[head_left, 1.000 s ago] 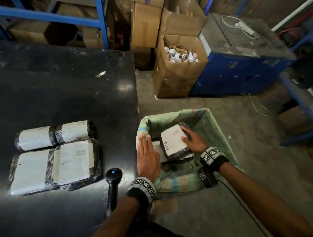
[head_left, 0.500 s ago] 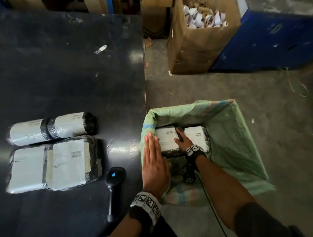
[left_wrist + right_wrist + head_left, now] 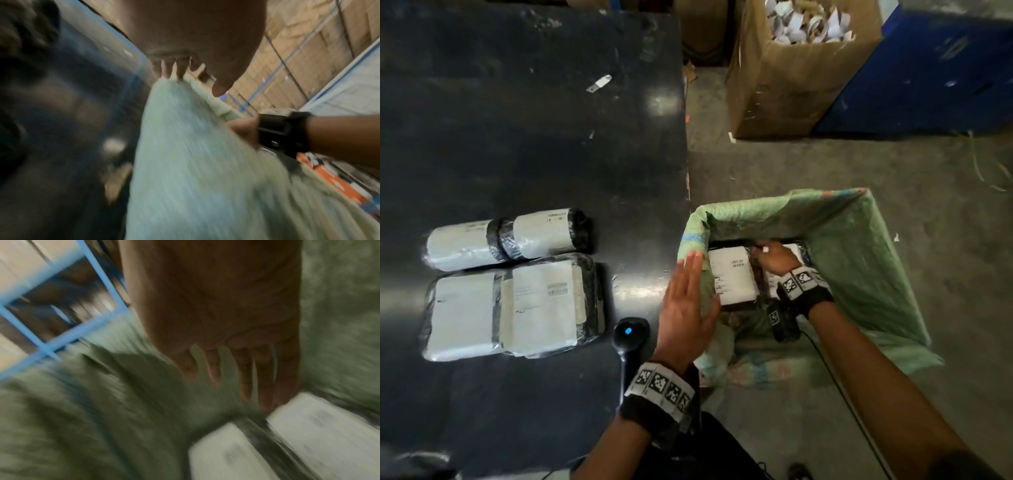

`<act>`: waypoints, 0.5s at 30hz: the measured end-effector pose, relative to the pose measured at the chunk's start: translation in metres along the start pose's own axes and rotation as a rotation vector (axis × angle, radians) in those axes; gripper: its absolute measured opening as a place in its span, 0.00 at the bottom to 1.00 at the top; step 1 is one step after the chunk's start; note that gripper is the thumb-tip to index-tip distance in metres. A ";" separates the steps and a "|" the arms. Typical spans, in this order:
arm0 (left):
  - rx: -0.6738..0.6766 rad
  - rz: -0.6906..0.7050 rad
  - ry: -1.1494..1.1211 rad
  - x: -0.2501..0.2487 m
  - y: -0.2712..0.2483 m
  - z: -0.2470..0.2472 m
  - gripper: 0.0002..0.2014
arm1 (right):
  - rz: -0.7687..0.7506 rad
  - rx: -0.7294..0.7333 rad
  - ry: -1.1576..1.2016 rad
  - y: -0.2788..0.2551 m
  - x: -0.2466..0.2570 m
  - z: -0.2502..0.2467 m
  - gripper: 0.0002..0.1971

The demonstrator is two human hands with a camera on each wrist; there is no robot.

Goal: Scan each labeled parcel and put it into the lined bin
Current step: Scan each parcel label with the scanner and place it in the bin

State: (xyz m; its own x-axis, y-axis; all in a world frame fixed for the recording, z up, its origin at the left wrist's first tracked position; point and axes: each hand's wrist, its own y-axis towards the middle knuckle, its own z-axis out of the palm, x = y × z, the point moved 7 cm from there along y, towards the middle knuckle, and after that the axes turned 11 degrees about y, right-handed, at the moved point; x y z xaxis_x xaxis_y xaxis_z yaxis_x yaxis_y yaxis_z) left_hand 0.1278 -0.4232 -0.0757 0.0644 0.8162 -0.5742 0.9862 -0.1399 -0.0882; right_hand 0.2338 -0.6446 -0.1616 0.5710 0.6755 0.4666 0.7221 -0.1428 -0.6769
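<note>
The step in hand reads as the placing half of a scan-and-bin cycle: the right hand (image 3: 774,257) is down inside the lined bin (image 3: 866,260), its fingers extended and empty in the right wrist view, their tips just above the dark seam between 2 white-labelled parcels lying side by side on the bin floor, so the parcel in the bin (image 3: 734,275) looks already let go, label up, with a 2nd one partly hidden under the wrist. The left hand (image 3: 686,301) is flat, fingers straight and together, laid against the green liner at the bin's near-left rim next to the black table (image 3: 517,137), grasping nothing; the left wrist view is blurred but shows the fingertips (image 3: 168,71) at the top edge of the liner. Still to do, I judge, are 4 wrapped parcels on the table: 2 rolled ones (image 3: 506,238) end to end, and 2 flat ones (image 3: 513,306) just in front of them, edges overlapping. The handheld scanner (image 3: 628,337) lies on the table near the left wrist, blue light showing. The next move probably calls for lifting the right hand clear of the bin, picking up the scanner, and presenting a barcode; the nearest flat parcel already shows its label face up, while the rolled ones may need turning to bring their codes into view
</note>
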 end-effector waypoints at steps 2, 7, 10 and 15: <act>-0.070 -0.007 0.003 0.025 -0.006 -0.033 0.33 | -0.097 -0.112 0.068 -0.048 0.039 -0.018 0.23; -0.268 -0.209 0.120 0.118 -0.042 -0.121 0.37 | -0.412 -0.136 0.300 -0.170 0.111 0.030 0.17; -0.304 -0.332 0.204 0.181 -0.072 -0.148 0.40 | -0.477 -0.064 0.261 -0.206 0.123 0.095 0.19; -0.167 -0.351 0.195 0.257 -0.092 -0.139 0.45 | -0.325 0.009 0.166 -0.205 0.099 0.195 0.37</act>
State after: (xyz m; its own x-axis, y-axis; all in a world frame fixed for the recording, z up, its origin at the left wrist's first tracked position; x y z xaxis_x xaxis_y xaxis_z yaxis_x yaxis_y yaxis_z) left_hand 0.0749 -0.1233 -0.1021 -0.2675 0.8909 -0.3671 0.9635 0.2445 -0.1087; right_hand 0.0663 -0.4076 -0.0877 0.3683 0.5581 0.7436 0.8733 0.0666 -0.4825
